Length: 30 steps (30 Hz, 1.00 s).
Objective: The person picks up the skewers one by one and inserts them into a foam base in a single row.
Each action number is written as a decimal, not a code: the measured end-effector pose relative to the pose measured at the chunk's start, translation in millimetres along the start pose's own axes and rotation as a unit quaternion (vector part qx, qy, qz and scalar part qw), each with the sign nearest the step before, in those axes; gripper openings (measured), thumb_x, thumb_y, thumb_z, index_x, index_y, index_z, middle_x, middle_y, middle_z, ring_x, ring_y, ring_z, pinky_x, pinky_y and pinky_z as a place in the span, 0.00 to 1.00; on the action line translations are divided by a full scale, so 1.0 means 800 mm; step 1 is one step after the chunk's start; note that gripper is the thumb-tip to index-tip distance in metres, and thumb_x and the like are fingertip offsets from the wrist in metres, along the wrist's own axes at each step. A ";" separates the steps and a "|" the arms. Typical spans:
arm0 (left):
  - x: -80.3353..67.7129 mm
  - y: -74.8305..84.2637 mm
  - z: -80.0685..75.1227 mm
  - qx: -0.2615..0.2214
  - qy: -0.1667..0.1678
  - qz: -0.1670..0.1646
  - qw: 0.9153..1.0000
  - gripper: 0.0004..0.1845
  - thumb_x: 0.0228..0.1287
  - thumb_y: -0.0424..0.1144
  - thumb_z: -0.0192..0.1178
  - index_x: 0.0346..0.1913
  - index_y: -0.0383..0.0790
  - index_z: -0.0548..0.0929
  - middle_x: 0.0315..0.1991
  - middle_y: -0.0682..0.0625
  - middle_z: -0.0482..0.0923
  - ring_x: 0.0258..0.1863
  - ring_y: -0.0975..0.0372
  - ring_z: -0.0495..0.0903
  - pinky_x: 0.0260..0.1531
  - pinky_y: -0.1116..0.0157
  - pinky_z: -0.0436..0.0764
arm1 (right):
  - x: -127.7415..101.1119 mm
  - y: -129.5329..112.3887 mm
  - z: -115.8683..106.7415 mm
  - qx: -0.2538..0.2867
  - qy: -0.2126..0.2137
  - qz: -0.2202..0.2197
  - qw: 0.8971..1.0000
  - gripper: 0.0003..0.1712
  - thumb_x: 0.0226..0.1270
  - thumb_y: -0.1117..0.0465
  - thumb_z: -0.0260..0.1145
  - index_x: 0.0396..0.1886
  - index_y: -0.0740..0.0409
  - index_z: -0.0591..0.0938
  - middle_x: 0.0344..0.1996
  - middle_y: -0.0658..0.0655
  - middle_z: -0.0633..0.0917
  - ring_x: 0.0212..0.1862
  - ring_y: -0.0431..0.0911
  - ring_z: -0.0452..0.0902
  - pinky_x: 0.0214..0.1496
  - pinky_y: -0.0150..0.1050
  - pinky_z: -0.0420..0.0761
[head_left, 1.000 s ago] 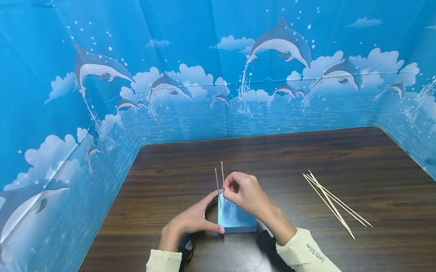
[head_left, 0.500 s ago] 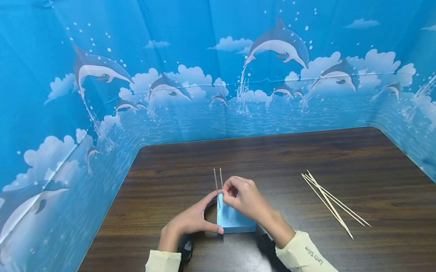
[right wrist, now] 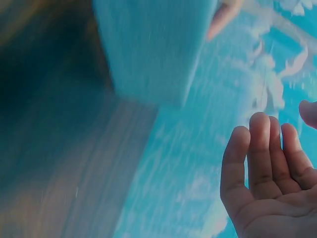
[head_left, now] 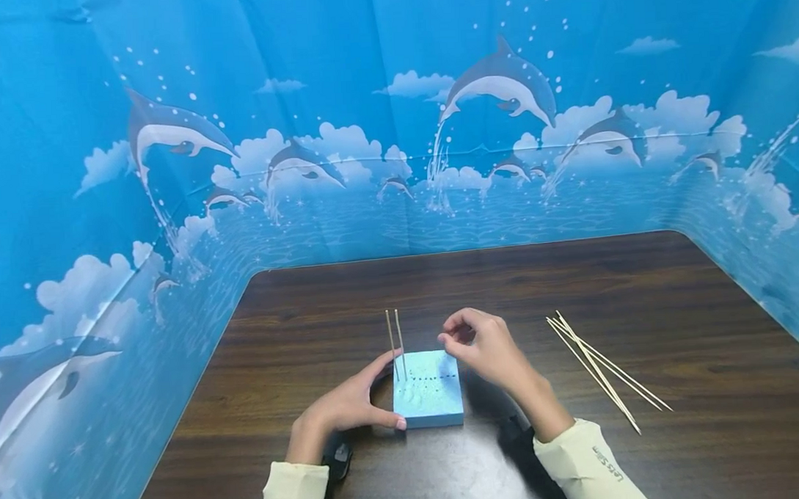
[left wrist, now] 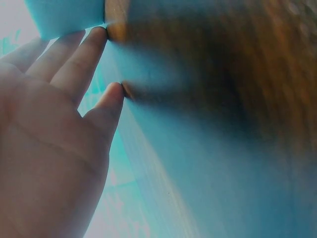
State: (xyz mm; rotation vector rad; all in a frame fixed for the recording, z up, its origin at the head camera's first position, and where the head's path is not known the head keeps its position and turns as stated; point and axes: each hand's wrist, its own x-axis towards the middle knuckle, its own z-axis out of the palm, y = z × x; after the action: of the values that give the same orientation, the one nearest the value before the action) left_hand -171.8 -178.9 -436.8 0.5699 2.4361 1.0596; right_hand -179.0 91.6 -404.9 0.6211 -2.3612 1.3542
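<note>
I see the blue block (head_left: 431,402) on the tabletop (head_left: 296,326), the left hand (head_left: 345,405) holding its nine-o'clock side with wide fingers. Two sticks (head_left: 398,328) stand in it. The right hand (head_left: 490,347) hangs at two o'clock, fingers loosely bent.

Monitoring remotely, I am receiving an evenly bright head view, with pale glare pooling on the near part of the dark wood-grain table (head_left: 440,468) and shadow spreading beneath the right hand (head_left: 489,345). The left wrist picture is smearing the wood grain and burning near-white at upper left. The right wrist picture is looking hazy, softening the light-blue foam block (right wrist: 148,49), while darkness is swallowing the left side.
</note>
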 end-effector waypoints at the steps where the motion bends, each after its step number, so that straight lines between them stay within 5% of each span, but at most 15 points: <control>1: 0.000 0.000 0.000 0.001 0.001 0.002 1.000 0.58 0.47 0.56 0.77 0.79 0.59 0.52 0.78 0.48 0.53 0.77 0.49 0.53 0.69 0.39 0.57 | 0.001 0.004 -0.007 -0.007 0.011 0.010 1.000 0.05 0.57 0.68 0.72 0.32 0.60 0.83 0.27 0.50 0.85 0.30 0.38 0.80 0.34 0.37 0.84; 9: -0.001 -0.002 0.000 0.006 0.001 0.003 1.000 0.59 0.47 0.56 0.77 0.79 0.57 0.52 0.78 0.48 0.53 0.77 0.49 0.53 0.69 0.39 0.57 | -0.008 0.045 -0.069 -0.063 0.098 0.094 0.989 0.05 0.62 0.63 0.71 0.34 0.60 0.84 0.30 0.55 0.88 0.33 0.45 0.84 0.36 0.30 0.81; 16: 0.000 -0.001 0.001 0.005 0.003 0.002 1.000 0.59 0.46 0.56 0.77 0.79 0.58 0.53 0.78 0.48 0.53 0.77 0.49 0.53 0.69 0.38 0.56 | -0.034 0.084 -0.115 -0.115 0.145 0.149 0.971 0.10 0.69 0.58 0.67 0.38 0.62 0.85 0.32 0.58 0.87 0.32 0.34 0.76 0.33 0.24 0.72; 25: -0.001 -0.002 0.001 0.009 0.004 0.001 1.000 0.58 0.46 0.56 0.77 0.78 0.61 0.53 0.78 0.47 0.53 0.77 0.48 0.53 0.69 0.38 0.57 | -0.063 0.114 -0.149 -0.087 0.170 0.242 0.951 0.17 0.73 0.53 0.62 0.43 0.64 0.84 0.35 0.64 0.89 0.30 0.39 0.84 0.31 0.21 0.75; 30: 0.000 -0.002 0.001 0.014 0.004 0.001 1.000 0.58 0.46 0.57 0.77 0.78 0.60 0.53 0.78 0.47 0.53 0.77 0.48 0.53 0.69 0.39 0.56 | -0.074 0.122 -0.159 -0.076 0.187 0.273 0.941 0.18 0.73 0.53 0.62 0.45 0.66 0.84 0.36 0.66 0.88 0.29 0.34 0.83 0.30 0.21 0.75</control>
State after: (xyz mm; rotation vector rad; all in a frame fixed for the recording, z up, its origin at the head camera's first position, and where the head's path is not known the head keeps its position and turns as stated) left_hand -171.4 -179.2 -438.3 0.5779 2.4607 1.0326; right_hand -170.8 258.1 -442.7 -0.3458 -2.3598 1.3227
